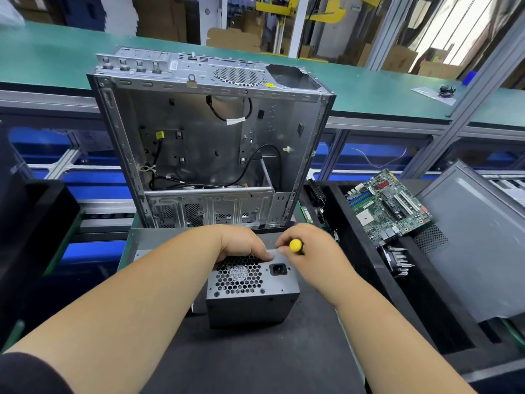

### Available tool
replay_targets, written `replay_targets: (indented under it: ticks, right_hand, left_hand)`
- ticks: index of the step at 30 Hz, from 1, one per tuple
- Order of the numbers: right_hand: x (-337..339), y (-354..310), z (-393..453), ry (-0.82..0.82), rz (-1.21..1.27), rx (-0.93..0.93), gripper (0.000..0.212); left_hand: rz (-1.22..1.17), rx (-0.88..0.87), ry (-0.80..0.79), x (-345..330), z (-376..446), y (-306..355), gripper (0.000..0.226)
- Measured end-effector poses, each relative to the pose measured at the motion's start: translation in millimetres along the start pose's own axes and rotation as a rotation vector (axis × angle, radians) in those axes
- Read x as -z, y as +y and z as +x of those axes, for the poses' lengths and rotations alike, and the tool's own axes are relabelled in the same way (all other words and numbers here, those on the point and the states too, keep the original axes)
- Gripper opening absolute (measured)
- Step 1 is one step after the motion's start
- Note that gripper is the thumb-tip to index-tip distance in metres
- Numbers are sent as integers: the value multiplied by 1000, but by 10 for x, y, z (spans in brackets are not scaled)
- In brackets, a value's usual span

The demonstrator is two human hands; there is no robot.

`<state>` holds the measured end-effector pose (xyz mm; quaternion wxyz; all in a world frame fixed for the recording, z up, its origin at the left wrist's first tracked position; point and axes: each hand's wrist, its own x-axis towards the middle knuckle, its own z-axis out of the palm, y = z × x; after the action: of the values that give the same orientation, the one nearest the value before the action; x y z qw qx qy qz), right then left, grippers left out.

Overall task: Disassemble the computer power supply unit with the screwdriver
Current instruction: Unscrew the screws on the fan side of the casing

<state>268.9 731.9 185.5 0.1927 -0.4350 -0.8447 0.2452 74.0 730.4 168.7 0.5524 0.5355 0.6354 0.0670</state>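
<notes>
psu [251, 291] on black mat, l hand [244, 243] holds its top, r hand [308, 247] grips screwdriver [296, 245].

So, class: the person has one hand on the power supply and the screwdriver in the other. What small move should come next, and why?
Probably seat the screwdriver tip in a screw at the far top edge of the power supply and turn. The right hand grips it there, the left hand holds the box steady, and the cover looks closed. The tip itself is hidden.
</notes>
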Motion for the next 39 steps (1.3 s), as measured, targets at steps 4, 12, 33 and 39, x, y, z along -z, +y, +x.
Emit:
replay_targets:
  ticks: [4,12,33,39]
  right_hand:
    - [105,264,86,56,-16,-124,20]
    - [-6,922,247,-95,-131,-314,13]
    - [-452,1559,567,-269,-120,-332,12]
    - [-405,1573,526,-277,-121,-313,13]
  left_hand:
    - [87,-111,142,-55,-46,-41,26]
    - [33,-337,575,-290,-149,-132,15]
    - [264,-165,726,-548,-404,-214,34]
    - [250,-67,668,-657,-326,-83,29]
